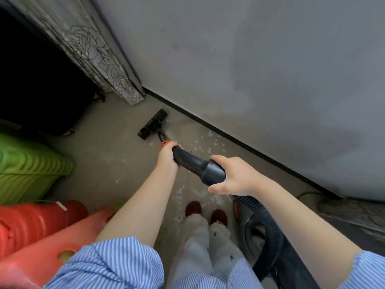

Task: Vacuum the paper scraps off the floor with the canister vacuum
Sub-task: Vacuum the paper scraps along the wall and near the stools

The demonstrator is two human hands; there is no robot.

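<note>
My left hand (pixel 166 156) grips the black vacuum wand (pixel 191 162) just below its orange collar. My right hand (pixel 233 177) holds the thicker black handle end where the ribbed hose (pixel 268 228) joins. The black floor nozzle (pixel 153 124) rests flat on the grey floor near the curtain's foot. Small white paper scraps (pixel 209 142) lie scattered along the dark baseboard to the right of the wand, and more paper scraps lie by my red slippers (pixel 193 208). The grey canister body (pixel 250 232) sits on the floor at my right foot.
A grey wall (pixel 260 80) runs diagonally on the right. A patterned curtain (pixel 93 51) hangs at the back left beside a dark opening. A green container (pixel 27 167) and red plastic stools (pixel 35 226) crowd the left. A cable (pixel 308 193) lies by the baseboard.
</note>
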